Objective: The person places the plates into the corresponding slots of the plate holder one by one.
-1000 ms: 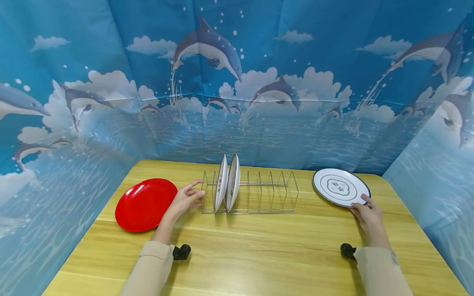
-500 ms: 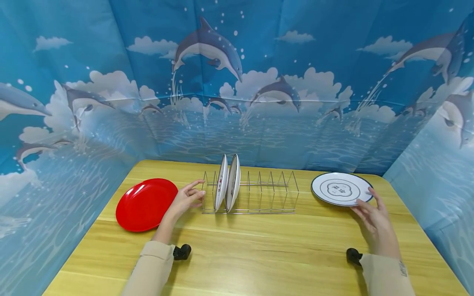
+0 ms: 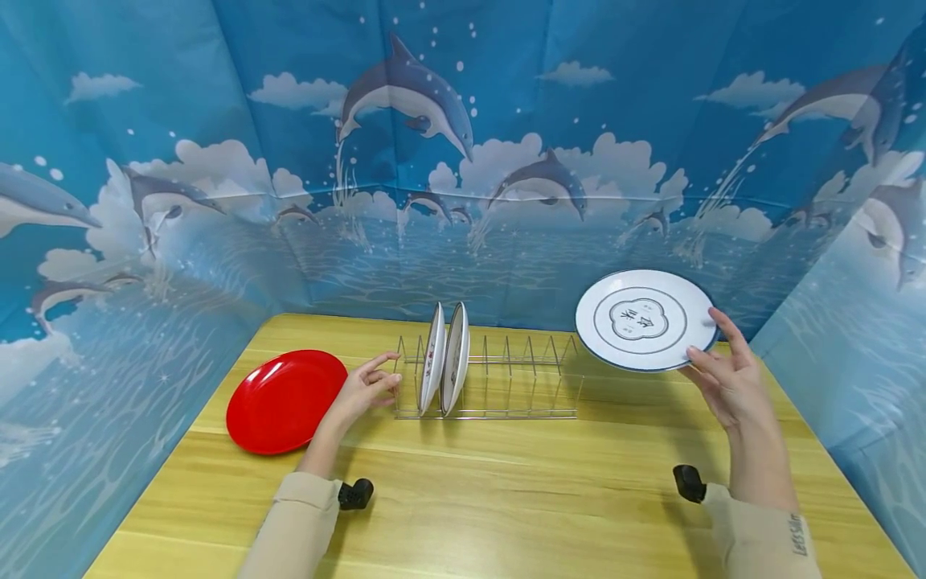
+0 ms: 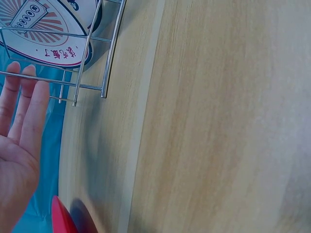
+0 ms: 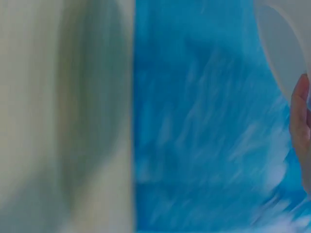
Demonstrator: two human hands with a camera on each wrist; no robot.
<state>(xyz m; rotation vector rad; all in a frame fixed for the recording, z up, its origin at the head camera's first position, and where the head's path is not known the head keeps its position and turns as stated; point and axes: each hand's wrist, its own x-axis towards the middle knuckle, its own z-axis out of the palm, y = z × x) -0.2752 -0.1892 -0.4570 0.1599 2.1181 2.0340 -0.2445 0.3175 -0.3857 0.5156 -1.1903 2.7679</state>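
My right hand (image 3: 707, 354) pinches the right rim of a white plate (image 3: 640, 319) with a dark rim and a centre emblem, held tilted in the air above the table's far right. The blurred right wrist view shows only the plate's edge (image 5: 284, 48) and a finger (image 5: 301, 121). A wire dish rack (image 3: 521, 378) stands at mid table with two white plates (image 3: 444, 358) upright in its left slots. My left hand (image 3: 383, 374) lies relaxed at the rack's left end; in the left wrist view its straight fingers (image 4: 22, 111) are beside the rack wires (image 4: 92, 58) and a patterned plate (image 4: 43, 29).
A red plate (image 3: 285, 400) lies flat on the wooden table (image 3: 506, 490) left of my left hand; its edge (image 4: 60, 218) shows in the left wrist view. Blue dolphin-print sheets wall the table on three sides. The rack's right slots hold nothing.
The right hand has lifted the white plate off the table, raising it up and slightly left while tilting its face toward me. The left hand and rack have stayed put.
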